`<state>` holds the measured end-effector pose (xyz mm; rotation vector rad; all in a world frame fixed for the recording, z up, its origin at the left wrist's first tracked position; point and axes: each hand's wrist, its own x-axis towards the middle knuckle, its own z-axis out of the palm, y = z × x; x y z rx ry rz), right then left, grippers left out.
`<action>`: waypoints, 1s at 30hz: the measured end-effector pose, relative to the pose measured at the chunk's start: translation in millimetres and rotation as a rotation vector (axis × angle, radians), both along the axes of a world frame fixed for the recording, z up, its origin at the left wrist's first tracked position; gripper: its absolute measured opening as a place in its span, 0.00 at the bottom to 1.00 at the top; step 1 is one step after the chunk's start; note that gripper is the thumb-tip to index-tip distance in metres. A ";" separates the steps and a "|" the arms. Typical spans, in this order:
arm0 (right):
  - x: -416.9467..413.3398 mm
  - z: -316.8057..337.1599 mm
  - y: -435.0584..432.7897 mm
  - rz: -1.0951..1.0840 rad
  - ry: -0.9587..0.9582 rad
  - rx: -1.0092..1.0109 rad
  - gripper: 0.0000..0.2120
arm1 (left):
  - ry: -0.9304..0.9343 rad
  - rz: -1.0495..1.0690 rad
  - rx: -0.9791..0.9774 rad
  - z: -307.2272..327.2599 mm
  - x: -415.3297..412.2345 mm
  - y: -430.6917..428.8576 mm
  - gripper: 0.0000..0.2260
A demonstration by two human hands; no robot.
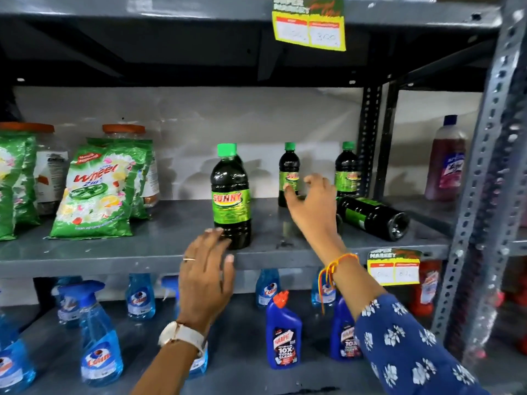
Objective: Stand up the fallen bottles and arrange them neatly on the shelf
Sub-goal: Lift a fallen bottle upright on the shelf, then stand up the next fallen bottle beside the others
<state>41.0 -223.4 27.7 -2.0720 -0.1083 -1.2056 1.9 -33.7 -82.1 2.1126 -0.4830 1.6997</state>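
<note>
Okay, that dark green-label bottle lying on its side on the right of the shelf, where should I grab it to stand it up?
Probably around the labelled middle of the fallen bottle, coming from above with the right hand, which is already open just left of it. The bottle lies with its base towards the shelf's front right, so its round side faces up; its cap end is hidden behind the hand. Then swing the base down.
</note>
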 end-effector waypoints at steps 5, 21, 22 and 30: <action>22.3 25.6 -21.3 -0.337 0.694 -0.502 0.28 | 0.140 -0.076 0.259 25.1 4.8 -86.3 0.14; 57.3 -28.4 -55.1 0.219 0.226 0.170 0.30 | 0.363 0.216 0.200 24.4 29.7 -110.0 0.16; 59.1 -29.2 -56.3 0.245 0.246 0.194 0.29 | 0.355 0.225 0.195 24.2 29.5 -110.5 0.16; 67.3 -30.0 -55.2 0.314 0.290 0.226 0.42 | 0.365 0.233 0.201 23.5 29.5 -111.8 0.16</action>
